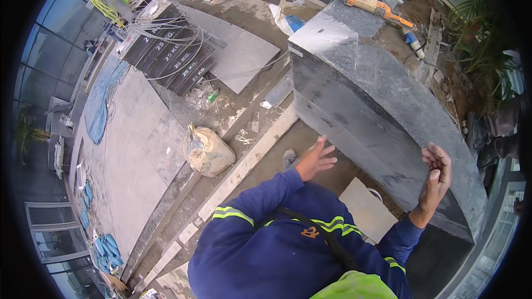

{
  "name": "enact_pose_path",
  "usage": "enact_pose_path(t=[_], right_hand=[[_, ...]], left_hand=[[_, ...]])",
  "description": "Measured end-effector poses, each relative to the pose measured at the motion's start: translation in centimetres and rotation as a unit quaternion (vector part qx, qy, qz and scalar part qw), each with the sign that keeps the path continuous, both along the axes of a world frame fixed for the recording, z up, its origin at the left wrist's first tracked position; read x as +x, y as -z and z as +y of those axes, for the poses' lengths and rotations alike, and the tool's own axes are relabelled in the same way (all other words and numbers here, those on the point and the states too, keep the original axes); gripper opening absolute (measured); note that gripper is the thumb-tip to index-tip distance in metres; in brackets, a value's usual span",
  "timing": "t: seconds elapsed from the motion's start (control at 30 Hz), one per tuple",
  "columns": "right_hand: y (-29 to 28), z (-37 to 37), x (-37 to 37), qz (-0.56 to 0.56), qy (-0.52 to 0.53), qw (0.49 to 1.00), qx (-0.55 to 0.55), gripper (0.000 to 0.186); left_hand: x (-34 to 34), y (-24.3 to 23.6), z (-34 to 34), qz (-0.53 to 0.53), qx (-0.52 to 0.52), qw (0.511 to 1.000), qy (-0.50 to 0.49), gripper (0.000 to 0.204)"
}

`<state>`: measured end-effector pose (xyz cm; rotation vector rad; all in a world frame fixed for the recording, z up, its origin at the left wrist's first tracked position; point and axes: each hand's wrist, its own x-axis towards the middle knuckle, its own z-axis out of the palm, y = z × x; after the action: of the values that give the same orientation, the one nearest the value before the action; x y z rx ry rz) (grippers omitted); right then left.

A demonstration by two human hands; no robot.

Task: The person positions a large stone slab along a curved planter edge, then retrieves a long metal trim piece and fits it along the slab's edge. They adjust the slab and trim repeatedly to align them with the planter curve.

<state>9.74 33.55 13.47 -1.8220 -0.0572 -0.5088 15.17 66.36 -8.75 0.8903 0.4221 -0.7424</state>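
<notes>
At the far left we see a blue sheet [103, 108] on the grey paving, then a stack [173, 44] of dark weights with loose cable [166, 26] over it, and a loose slab [244, 58] lying just beside. A tied sack [209, 154] sits next to the kerb [244, 158]. Our left hand [317, 160] is raised and empty, its fingers spread apart, near the lower face of the ledge [382, 77]. The ledge, the thing we are working at, runs from in front of us round to our right, its front and top faced in dark stone. A pale board [364, 210] is between us and it. At its far end lies the orange grinder [370, 4], out of both hands, near whitish dust on the top. Our right hand [436, 181] is up before the ledge, empty, fingers bent and close together, thumb apart; we cannot tell whether it touches the stone. The facing looks largely done, and we judge some cutting done too; the dust and the smudged front seem left to clean, though how much fitting remains we cannot tell.
</notes>
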Motion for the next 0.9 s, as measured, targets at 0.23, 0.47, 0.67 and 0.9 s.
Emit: enact_pose_path(t=[0.23, 0.47, 0.67, 0.9], right_hand=[[12.0, 23.6, 7.8, 0.078, -0.229, 0.927, -0.287, 0.075], [29.0, 25.6, 13.2, 0.603, -0.237, 0.746, 0.156, 0.091], [24.6, 41.0, 15.9, 0.535, -0.466, 0.542, 0.450, 0.091], [21.1, 44.6, 22.5, 0.567, -0.684, 0.457, 0.047, 0.077]], left_hand=[[5.4, -4.3, 3.2, -0.001, -0.260, 0.961, -0.096, 0.112], [6.6, -9.8, 16.0, -0.516, 0.181, 0.832, -0.097, 0.102], [2.7, 4.0, 21.2, -0.386, 0.673, 0.629, -0.043, 0.089], [-33.2, 19.4, 33.8, 0.366, 0.608, 0.629, -0.318, 0.054]])
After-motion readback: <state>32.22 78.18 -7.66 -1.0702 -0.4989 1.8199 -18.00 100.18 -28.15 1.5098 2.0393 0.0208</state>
